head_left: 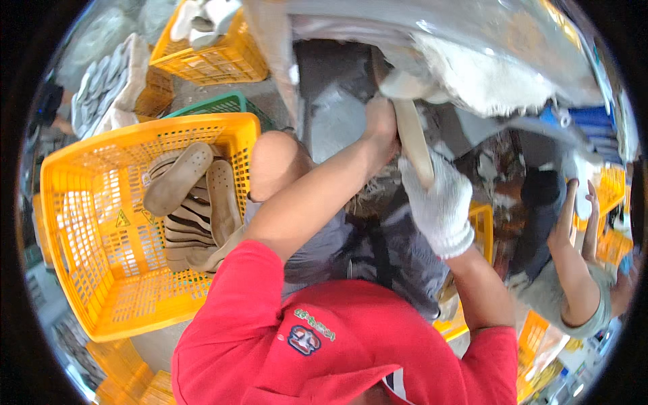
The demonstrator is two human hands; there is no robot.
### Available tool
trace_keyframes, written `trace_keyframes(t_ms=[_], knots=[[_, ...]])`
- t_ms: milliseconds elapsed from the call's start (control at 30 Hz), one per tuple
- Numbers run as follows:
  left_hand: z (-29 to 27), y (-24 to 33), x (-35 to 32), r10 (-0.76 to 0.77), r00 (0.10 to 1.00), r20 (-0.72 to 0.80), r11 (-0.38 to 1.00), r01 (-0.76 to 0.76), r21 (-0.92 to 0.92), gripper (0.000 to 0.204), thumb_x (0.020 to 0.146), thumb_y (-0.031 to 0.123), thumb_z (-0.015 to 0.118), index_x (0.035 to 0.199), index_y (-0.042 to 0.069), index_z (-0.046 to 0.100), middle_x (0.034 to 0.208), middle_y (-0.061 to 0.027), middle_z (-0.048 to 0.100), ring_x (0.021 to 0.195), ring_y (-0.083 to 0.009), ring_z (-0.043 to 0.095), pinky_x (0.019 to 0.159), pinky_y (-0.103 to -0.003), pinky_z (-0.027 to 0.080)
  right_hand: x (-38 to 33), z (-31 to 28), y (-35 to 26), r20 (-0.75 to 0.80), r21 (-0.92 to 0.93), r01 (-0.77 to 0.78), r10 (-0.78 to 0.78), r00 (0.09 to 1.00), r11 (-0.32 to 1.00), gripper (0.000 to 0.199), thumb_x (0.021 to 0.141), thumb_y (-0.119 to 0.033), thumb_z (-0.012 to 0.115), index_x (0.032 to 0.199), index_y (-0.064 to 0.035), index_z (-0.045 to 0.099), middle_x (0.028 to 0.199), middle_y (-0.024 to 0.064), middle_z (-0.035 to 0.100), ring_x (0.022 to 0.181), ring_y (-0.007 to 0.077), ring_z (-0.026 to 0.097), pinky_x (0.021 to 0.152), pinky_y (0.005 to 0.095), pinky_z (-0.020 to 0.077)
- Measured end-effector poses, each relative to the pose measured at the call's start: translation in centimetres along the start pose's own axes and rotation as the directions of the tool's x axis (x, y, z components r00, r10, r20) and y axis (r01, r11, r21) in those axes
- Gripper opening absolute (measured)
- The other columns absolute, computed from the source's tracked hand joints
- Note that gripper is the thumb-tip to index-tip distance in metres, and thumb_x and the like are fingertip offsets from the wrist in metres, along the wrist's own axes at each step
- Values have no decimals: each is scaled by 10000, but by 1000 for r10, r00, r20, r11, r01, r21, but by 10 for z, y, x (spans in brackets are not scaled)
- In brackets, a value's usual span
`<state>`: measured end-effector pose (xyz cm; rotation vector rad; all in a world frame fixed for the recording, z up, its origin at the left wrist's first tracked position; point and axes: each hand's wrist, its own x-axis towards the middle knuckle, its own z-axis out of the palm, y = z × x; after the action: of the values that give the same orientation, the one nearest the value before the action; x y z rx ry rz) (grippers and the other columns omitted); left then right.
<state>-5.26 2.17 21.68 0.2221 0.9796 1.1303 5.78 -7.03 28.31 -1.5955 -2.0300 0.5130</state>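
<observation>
A long beige shoe sole (414,138) is held out in front of me, tilted. My right hand (439,202), in a white knit glove, grips its near end. At its far end is my bare left hand (383,120), closed against the sole with its fingertips hidden. Just beyond, a pale rounded piece (405,85) is blurred; whether it belongs to the same sole I cannot tell. A shaggy white buffing wheel (482,77) lies close by under a grey machine housing (499,30).
At my left stands a yellow plastic basket (67,229) with several brown soles (179,179) in it. Behind are a green crate (216,104), another yellow crate (209,64) and a lined container of grey soles (104,88). A co-worker's arms (574,263) are at right.
</observation>
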Motion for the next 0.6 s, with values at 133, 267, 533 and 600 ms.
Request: trace_keyframes(t_ms=[133, 267, 533, 600], knots=[[-5, -17, 3, -48, 994, 96, 999, 47, 8, 536, 1092, 420, 249, 1204, 25, 594, 1027, -137, 664, 960, -251, 662, 911, -421, 547, 10, 7, 3, -188, 20, 96, -90, 978, 995, 258, 902, -128, 770, 1135, -22, 741, 921, 173, 757, 816, 311, 749, 758, 361, 579], [-18, -40, 4, 695, 638, 332, 473, -753, 458, 586, 1125, 427, 277, 1512, 2, 387, 1424, -197, 550, 1336, -304, 533, 1149, -452, 406, 45, 10, 6, -111, -367, 197, -253, 961, 909, 201, 923, -213, 725, 1053, -64, 760, 973, 132, 775, 848, 304, 745, 781, 397, 575], [-18, -31, 34, -209, 972, 107, 977, 212, -14, 745, 1061, 631, 215, 1412, 44, 512, 1226, -182, 638, 1045, -278, 677, 739, -464, 629, 3, -2, 2, 219, 295, -32, -35, 975, 955, 723, 768, -257, 866, 1376, -5, 568, 1104, 112, 683, 958, 224, 680, 900, 355, 540], [-16, -26, 51, -65, 987, 148, 994, 76, -75, 754, 1051, 628, 246, 1409, 23, 517, 1224, -183, 634, 1075, -279, 661, 740, -467, 614, 31, -2, 5, 419, 606, -306, 32, 907, 734, 589, 835, -224, 815, 1335, -18, 580, 1074, 69, 686, 962, 171, 662, 896, 339, 536]])
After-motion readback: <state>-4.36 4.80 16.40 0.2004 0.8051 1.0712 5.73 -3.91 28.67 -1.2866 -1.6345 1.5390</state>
